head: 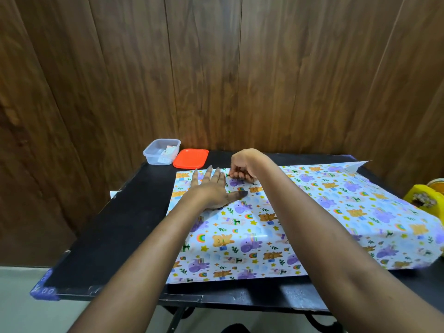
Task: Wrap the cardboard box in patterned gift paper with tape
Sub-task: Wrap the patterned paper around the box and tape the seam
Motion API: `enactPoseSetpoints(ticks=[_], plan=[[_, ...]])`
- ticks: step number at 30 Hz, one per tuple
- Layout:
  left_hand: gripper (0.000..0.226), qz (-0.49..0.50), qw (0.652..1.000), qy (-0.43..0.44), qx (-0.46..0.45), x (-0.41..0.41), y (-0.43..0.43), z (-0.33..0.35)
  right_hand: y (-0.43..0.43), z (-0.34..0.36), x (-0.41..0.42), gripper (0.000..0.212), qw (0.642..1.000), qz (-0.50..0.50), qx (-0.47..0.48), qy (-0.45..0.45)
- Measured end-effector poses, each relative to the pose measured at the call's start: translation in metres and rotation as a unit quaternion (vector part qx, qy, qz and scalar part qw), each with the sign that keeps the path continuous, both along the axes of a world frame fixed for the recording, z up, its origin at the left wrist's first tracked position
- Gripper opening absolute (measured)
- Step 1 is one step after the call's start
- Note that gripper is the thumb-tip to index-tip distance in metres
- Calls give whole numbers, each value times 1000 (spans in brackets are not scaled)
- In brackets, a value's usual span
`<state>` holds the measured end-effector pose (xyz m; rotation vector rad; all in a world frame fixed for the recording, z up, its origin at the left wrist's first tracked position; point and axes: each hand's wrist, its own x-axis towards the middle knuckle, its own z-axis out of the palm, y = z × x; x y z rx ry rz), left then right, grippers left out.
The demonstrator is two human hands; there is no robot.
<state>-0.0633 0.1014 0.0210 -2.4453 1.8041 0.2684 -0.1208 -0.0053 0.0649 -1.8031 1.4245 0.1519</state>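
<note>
Patterned glossy gift paper lies spread on a black table. Left hand presses it flat, fingers straight; right hand pinches its far edge. Seems thin, slippery, crease-prone: grip edges.

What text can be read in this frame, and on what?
Nothing reads clearly.
Packet in the clear tub: red and white print, too small to read.
Paper: cartoon animals, rainbows and stars, no words.
Purple tape on the table corner: round marks, too blurred to read.
Yellow dispenser: no legible label.
</note>
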Motion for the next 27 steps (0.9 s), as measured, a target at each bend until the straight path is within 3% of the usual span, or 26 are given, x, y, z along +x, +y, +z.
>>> enactPoseSetpoints(ticks=[20, 24, 27], plan=[[92, 1, 1000, -17, -3, 2, -1, -3, 2, 1, -29, 50, 991, 57, 9, 124], [91, -6, 1000, -27, -5, 1, -1, -2, -6, 3, -34, 42, 995, 28, 29, 86], [90, -10, 999, -37, -1, 1, -1, -1, -6, 2, -31, 49, 997, 3, 16, 74]])
